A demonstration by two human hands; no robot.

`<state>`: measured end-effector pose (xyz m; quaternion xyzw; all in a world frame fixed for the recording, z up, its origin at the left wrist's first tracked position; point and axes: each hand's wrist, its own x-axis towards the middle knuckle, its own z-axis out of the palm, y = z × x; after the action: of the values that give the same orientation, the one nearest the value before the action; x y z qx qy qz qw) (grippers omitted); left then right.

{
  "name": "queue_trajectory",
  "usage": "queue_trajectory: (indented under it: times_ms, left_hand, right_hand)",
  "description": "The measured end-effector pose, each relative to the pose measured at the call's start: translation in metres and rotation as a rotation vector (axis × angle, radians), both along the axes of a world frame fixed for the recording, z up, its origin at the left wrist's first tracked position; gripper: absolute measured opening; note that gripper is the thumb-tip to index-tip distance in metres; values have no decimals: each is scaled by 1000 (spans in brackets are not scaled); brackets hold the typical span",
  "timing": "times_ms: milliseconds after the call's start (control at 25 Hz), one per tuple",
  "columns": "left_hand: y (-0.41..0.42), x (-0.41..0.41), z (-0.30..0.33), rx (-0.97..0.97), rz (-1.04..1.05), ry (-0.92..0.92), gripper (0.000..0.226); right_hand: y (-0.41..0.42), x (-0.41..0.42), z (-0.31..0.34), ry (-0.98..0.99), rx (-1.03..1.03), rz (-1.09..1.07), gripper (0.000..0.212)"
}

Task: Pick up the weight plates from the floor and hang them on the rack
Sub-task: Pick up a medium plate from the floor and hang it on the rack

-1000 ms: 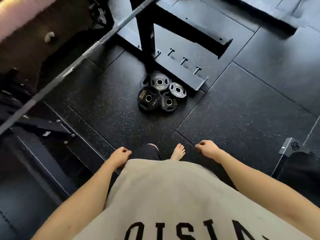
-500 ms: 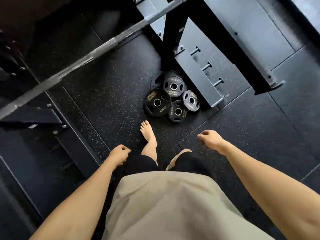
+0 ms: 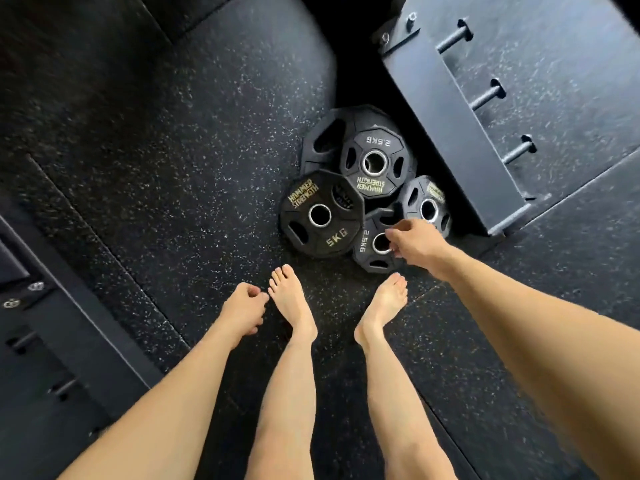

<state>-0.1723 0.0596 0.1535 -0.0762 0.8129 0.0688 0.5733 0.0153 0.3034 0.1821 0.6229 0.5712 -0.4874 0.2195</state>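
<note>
Head view: black weight plates (image 3: 320,214) heaped (gold lettering).

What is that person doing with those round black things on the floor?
They are tidying up gym weights. The right hand reaches down over a small 2.5KG plate in the pile, fingers at its centre hole. The left hand hangs loose, holding nothing. The 5KG plate and the others lie on the floor, and the rack pegs are bare.
</note>
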Motion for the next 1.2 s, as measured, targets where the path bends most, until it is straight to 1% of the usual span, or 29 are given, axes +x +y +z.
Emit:
queue_trajectory:
  times_ms: [120, 240, 320, 400, 480, 560, 640, 760, 840, 920, 960, 1000, 1040, 1120, 1200]
  left_hand:
    - [27, -4, -106, 2, 39, 41, 31]
    - [53, -9, -199, 32, 81, 64, 49]
    - [71, -9, -235, 84, 25, 67, 57]
    - [83, -7, -263, 122, -41, 76, 62]
    - [91, -3, -282, 120, -130, 102, 65]
    - [96, 2, -294, 89, -249, 186, 63]
    - [102, 5, -295, 75, -260, 266, 65]
    - [109, 5, -286, 67, -201, 270, 67]
    - [108, 5, -271, 56, -226, 292, 60]
    - [104, 5, -247, 54, -272, 342, 51]
    - [100, 3, -234, 82, -266, 363, 48]
    - [96, 1, -220, 139, -220, 362, 45]
    - [93, -2, -202, 222, -127, 334, 45]
    - [90, -7, -158, 381, 126, 257, 50]
    - [89, -11, -111, 446, 396, 209, 47]
  right_hand:
    - [19, -23, -106, -23, 66, 49, 30]
    - [24, -36, -194, -46, 87, 32, 46]
    - [23, -39, -225, -58, 121, 29, 52]
    - [19, -43, -249, -89, 169, 65, 51]
    - [17, -47, -261, -135, 224, 175, 49]
    - [17, -52, -269, -164, 268, 265, 43]
    - [21, -56, -271, -186, 298, 336, 36]
    - [28, -59, -270, -219, 271, 383, 33]
    - [28, -57, -263, -206, 227, 357, 33]
    - [24, -51, -247, -177, 178, 281, 33]
    - [20, -47, -237, -162, 153, 229, 32]
    - [16, -42, -226, -148, 128, 175, 31]
    - [12, -37, -211, -132, 112, 128, 30]
    - [6, -28, -175, -79, 94, 39, 24]
    - [2, -23, -133, -6, 78, -63, 20]
